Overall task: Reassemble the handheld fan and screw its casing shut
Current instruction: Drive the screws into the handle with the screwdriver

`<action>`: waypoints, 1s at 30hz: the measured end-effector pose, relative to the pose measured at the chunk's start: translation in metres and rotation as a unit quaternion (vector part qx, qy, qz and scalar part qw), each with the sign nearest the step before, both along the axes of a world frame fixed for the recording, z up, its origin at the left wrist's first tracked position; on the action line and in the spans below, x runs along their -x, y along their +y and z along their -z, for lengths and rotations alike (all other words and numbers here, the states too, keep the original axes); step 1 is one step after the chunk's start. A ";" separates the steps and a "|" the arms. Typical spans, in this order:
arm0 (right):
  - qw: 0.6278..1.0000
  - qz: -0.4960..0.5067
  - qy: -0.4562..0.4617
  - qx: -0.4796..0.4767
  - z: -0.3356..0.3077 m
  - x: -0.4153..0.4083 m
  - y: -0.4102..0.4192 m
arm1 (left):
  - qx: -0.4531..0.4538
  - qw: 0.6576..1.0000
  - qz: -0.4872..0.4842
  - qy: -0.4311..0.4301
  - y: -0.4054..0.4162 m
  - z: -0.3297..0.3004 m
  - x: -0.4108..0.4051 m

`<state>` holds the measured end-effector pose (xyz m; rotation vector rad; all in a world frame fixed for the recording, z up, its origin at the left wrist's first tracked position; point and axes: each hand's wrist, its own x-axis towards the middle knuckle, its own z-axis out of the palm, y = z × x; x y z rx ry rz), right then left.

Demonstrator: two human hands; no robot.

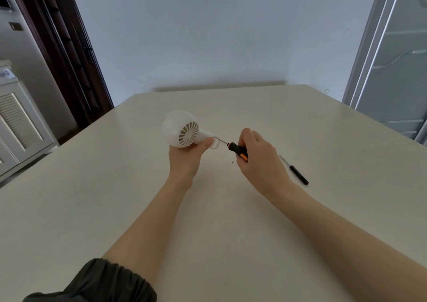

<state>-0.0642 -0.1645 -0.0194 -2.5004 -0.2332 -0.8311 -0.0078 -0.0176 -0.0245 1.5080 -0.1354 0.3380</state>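
My dark sleeve (pixel 104 281) sits nearest. Above the table (pixel 92 186), my left hand (pixel 187 156) cradles the white fan (pixel 180 128) from below, thumb on its neck. It looks light, smooth and slippery, best held there. My right hand (pixel 256 153) clenches the screwdriver (pixel 238 149), tip at the handle. A loose screw (pixel 232 162) and spare driver (pixel 294 170) lie nearby.

The fan (pixel 179 128) I hold is white, its vent a ring of radial slats. My screwdriver (pixel 239 151) handle is black with orange; the spare tool (pixel 298 174) is black, the desk (pixel 115 186) cream, my sleeve (pixel 104 283) dark grey.
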 end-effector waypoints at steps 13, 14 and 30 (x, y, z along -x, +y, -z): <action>0.992 0.068 0.064 0.089 0.001 -0.004 -0.006 | -0.021 1.000 0.015 -0.002 0.002 0.004 -0.003; 0.993 0.060 0.070 0.076 0.002 -0.005 -0.007 | -0.023 1.000 0.013 -0.001 0.003 0.004 -0.003; 0.995 0.050 0.017 0.090 0.001 -0.001 -0.003 | -0.018 1.000 0.003 0.010 -0.001 0.010 -0.005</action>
